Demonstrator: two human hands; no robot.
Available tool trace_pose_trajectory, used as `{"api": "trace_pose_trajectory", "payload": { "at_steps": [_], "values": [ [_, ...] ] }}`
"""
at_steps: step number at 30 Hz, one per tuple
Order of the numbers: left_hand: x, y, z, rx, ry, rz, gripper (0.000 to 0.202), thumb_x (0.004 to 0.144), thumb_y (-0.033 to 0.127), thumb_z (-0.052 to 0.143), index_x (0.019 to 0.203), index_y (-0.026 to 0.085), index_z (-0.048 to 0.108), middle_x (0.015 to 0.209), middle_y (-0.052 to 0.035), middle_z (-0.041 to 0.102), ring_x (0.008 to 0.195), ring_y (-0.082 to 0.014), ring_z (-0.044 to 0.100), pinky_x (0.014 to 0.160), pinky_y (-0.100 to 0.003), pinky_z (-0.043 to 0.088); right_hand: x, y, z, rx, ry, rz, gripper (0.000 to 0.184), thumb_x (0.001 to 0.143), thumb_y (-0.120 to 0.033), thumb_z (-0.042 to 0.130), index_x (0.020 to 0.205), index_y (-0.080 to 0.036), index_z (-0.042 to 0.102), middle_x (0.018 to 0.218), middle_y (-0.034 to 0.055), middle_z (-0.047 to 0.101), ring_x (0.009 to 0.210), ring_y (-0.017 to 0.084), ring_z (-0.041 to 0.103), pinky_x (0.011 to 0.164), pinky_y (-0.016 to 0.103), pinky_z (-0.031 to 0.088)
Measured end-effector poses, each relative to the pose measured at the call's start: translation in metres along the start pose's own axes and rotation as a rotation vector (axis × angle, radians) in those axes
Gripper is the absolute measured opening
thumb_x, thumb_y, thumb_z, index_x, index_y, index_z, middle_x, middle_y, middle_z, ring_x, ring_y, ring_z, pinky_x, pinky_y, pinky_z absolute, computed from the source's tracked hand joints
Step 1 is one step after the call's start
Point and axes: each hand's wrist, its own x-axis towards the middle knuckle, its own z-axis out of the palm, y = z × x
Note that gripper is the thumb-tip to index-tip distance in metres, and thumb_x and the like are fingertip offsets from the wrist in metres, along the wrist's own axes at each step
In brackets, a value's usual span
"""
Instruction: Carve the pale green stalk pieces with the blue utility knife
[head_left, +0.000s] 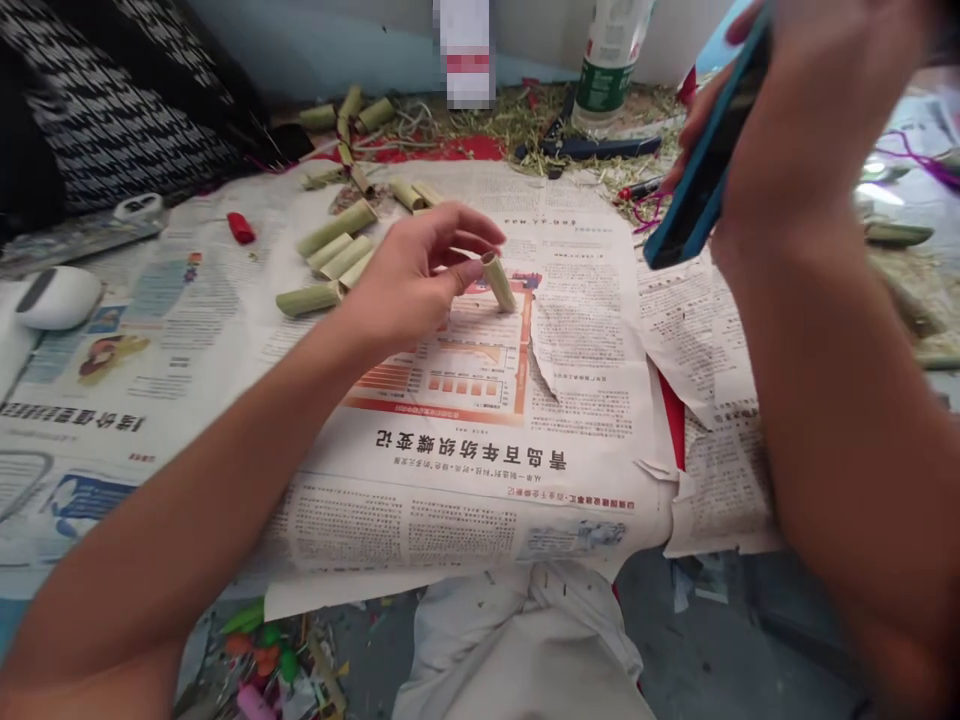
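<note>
My left hand (427, 268) hovers over the newspaper (465, 460), fingers curved and apart. Its thumb tip is at the upper end of a short hollow piece of green stalk (499, 284), which tilts a little to the left; whether they touch I cannot tell. Several more cut stalk pieces (337, 228) lie just left of and behind that hand. Raised at the upper right, my right hand (806, 130) is closed around a blue-and-black flat-ended tool (701, 165), perhaps by its handle. The tool's other end is out of view.
Green shavings (420, 125) litter the back of the table, with a green-labelled bottle (604, 75) among them. A small red piece (241, 228) and a white rounded device (60, 297) lie left. A patterned black bag (135, 100) stands back left. Coloured scraps (262, 650) are below the table edge.
</note>
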Motion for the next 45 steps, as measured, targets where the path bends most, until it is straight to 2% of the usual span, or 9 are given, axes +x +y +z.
{"api": "trace_pose_trajectory", "payload": {
  "at_steps": [2, 4, 9, 13, 19, 25, 29, 38, 45],
  "values": [
    [-0.001, 0.002, 0.000, 0.007, -0.009, -0.004, 0.017, 0.086, 0.013, 0.077, 0.100, 0.021, 0.071, 0.102, -0.0046, 0.074, 0.109, -0.0250, 0.072, 0.089, -0.035, 0.063, -0.007, -0.001, 0.008, 0.060, 0.122, -0.118, 0.023, 0.105, -0.034, 0.046, 0.083, -0.027, 0.048, 0.089, 0.0032, 0.068, 0.060, 0.010, 0.068, 0.044, 0.024, 0.044],
    [-0.003, 0.006, -0.001, 0.008, -0.013, -0.015, 0.015, 0.087, 0.015, 0.076, 0.100, 0.021, 0.073, 0.100, -0.0049, 0.074, 0.108, -0.0260, 0.071, 0.082, -0.033, 0.064, -0.014, -0.002, 0.014, 0.056, 0.083, -0.130, 0.022, 0.104, -0.033, 0.050, 0.083, -0.028, 0.048, 0.072, -0.0007, 0.059, 0.051, 0.012, 0.062, 0.041, 0.026, 0.043],
    [-0.007, 0.014, -0.002, 0.044, -0.049, -0.099, 0.014, 0.089, 0.024, 0.076, 0.103, 0.021, 0.076, 0.096, -0.0062, 0.074, 0.102, -0.0264, 0.074, 0.066, -0.027, 0.060, -0.031, -0.008, 0.021, -0.150, -0.057, -0.024, 0.024, 0.107, -0.041, 0.051, 0.088, -0.026, 0.049, 0.063, -0.0041, 0.056, 0.049, 0.012, 0.058, 0.047, 0.025, 0.042],
    [-0.005, 0.011, -0.002, 0.026, -0.023, -0.061, 0.014, 0.089, 0.026, 0.075, 0.102, 0.020, 0.074, 0.100, -0.0060, 0.075, 0.098, -0.0222, 0.075, 0.077, -0.029, 0.063, -0.035, -0.008, 0.023, -0.314, -0.196, 0.073, 0.023, 0.106, -0.040, 0.054, 0.088, -0.025, 0.055, 0.063, -0.0002, 0.061, 0.056, 0.015, 0.058, 0.057, 0.029, 0.046],
    [0.004, -0.003, -0.006, 0.024, 0.114, -0.002, 0.016, 0.087, 0.015, 0.072, 0.102, 0.019, 0.068, 0.108, -0.0062, 0.075, 0.100, -0.0184, 0.073, 0.088, -0.032, 0.062, -0.036, -0.003, 0.027, -0.615, -0.445, 0.145, 0.018, 0.098, -0.036, 0.061, 0.087, -0.022, 0.061, 0.080, 0.0086, 0.070, 0.080, 0.025, 0.068, 0.071, 0.035, 0.050],
    [0.008, -0.016, -0.009, 0.139, 0.144, 0.001, 0.010, 0.089, 0.017, 0.071, 0.098, 0.018, 0.068, 0.103, -0.0074, 0.076, 0.094, -0.0187, 0.073, 0.089, -0.034, 0.060, -0.058, -0.009, 0.041, -0.805, -0.663, 0.162, 0.027, 0.101, -0.036, 0.047, 0.101, -0.017, 0.066, 0.102, 0.0183, 0.075, 0.090, 0.030, 0.069, 0.073, 0.036, 0.048],
    [0.008, -0.019, -0.008, 0.165, 0.164, 0.016, 0.011, 0.087, 0.019, 0.074, 0.096, 0.018, 0.068, 0.100, -0.0068, 0.077, 0.091, -0.0194, 0.073, 0.087, -0.035, 0.060, -0.076, -0.011, 0.051, -0.818, -0.701, 0.120, 0.036, 0.106, -0.041, 0.038, 0.108, -0.016, 0.064, 0.112, 0.0210, 0.074, 0.092, 0.032, 0.068, 0.073, 0.036, 0.046],
    [0.005, -0.011, 0.000, 0.170, 0.207, 0.044, 0.011, 0.085, 0.014, 0.074, 0.089, 0.019, 0.065, 0.089, -0.0024, 0.076, 0.086, -0.0184, 0.073, 0.084, -0.034, 0.060, -0.089, -0.015, 0.057, -0.756, -0.725, 0.108, 0.038, 0.107, -0.044, 0.032, 0.108, -0.016, 0.058, 0.105, 0.0199, 0.073, 0.083, 0.030, 0.066, 0.063, 0.035, 0.038],
    [0.002, -0.011, 0.004, 0.190, 0.234, 0.055, 0.010, 0.084, 0.012, 0.071, 0.086, 0.019, 0.065, 0.085, -0.0015, 0.076, 0.082, -0.0176, 0.072, 0.080, -0.032, 0.060, -0.093, -0.019, 0.060, -0.849, -0.755, 0.132, 0.040, 0.107, -0.038, 0.030, 0.118, -0.013, 0.059, 0.111, 0.0231, 0.072, 0.090, 0.033, 0.068, 0.068, 0.038, 0.044]
  ]
}}
